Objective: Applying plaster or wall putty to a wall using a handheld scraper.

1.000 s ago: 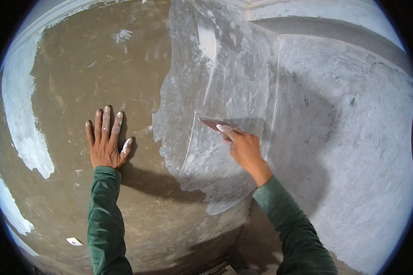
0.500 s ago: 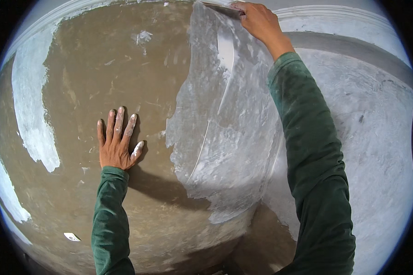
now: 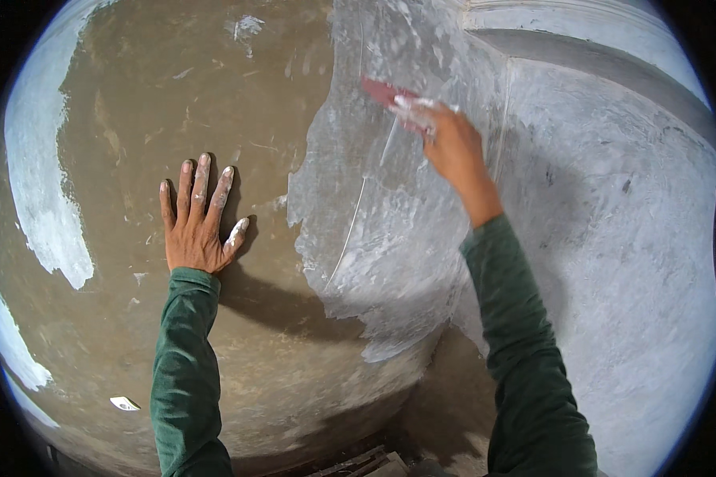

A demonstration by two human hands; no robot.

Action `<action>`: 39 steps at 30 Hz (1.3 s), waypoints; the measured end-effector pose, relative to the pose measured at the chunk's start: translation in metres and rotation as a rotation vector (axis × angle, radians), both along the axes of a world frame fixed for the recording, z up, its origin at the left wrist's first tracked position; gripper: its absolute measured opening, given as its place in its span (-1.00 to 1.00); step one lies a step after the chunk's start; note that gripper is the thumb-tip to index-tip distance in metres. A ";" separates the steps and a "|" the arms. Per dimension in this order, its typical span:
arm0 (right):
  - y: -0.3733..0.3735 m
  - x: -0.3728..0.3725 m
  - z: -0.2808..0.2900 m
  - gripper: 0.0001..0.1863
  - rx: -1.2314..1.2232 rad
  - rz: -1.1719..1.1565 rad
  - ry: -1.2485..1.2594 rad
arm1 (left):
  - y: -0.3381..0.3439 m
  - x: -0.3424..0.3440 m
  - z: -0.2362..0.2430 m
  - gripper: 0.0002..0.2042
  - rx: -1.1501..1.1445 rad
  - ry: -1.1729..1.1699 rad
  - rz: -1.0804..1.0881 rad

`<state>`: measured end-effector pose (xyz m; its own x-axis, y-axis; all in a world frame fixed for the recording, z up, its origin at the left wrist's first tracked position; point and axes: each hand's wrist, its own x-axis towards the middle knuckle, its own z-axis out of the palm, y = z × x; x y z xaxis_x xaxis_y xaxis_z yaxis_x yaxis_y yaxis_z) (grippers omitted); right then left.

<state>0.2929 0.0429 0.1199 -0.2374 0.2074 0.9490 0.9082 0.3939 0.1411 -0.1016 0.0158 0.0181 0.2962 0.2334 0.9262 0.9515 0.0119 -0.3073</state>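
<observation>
My left hand [image 3: 199, 215] lies on the brown wall [image 3: 175, 111] with fingers spread, flecked with white material. My right hand [image 3: 453, 151] grips a reddish flat scraper [image 3: 382, 93], smudged with white and blurred by motion, over the grey-white skim coat [image 3: 374, 254] beside the brown area. Thin raised streaks run down this coat below the scraper.
Pale patches [image 3: 48, 191] lie along the left. A whitish side wall [image 3: 612, 278] meets this one at a corner on the right, under a moulded ledge [image 3: 581, 24]. A small white fitting [image 3: 124, 403] is low left. Loose debris [image 3: 370, 465] lies at the bottom.
My right hand with the scraper rose to the top moulding half a second ago and has since come down over the coat. My left hand stays spread on the wall.
</observation>
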 end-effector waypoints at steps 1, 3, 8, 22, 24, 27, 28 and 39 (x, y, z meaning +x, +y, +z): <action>-0.002 -0.004 -0.019 -0.36 0.004 0.013 0.018 | 0.001 0.001 0.000 -0.29 0.001 -0.002 -0.001; -0.011 -0.018 -0.052 -0.34 0.002 0.031 0.039 | 0.000 -0.002 -0.001 -0.29 -0.005 -0.001 0.004; -0.030 -0.048 -0.133 -0.28 -0.174 0.027 0.127 | 0.001 -0.002 0.000 -0.27 0.017 0.007 -0.036; -0.070 -0.153 -0.345 -0.10 -0.376 0.162 0.326 | 0.005 -0.001 -0.001 -0.28 0.033 0.016 -0.059; -0.081 -0.169 -0.366 -0.08 -0.556 0.136 0.369 | 0.005 -0.001 -0.001 -0.28 0.056 0.028 -0.084; -0.096 -0.186 -0.396 -0.05 -0.589 0.131 0.349 | 0.008 -0.003 -0.003 -0.29 0.073 0.033 -0.097; -0.102 -0.187 -0.403 -0.18 -0.668 0.146 0.352 | 0.010 -0.007 -0.005 -0.30 0.077 0.042 -0.097; -0.068 -0.123 -0.580 -0.62 -0.585 0.267 1.345 | 0.030 -0.012 -0.003 -0.29 0.210 0.121 -0.155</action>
<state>0.1698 -0.0254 -0.4599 0.6351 0.7190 0.2822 0.1200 0.2691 -0.9556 -0.1132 0.0460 0.0146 0.4249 -0.0162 0.9051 0.9035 -0.0555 -0.4251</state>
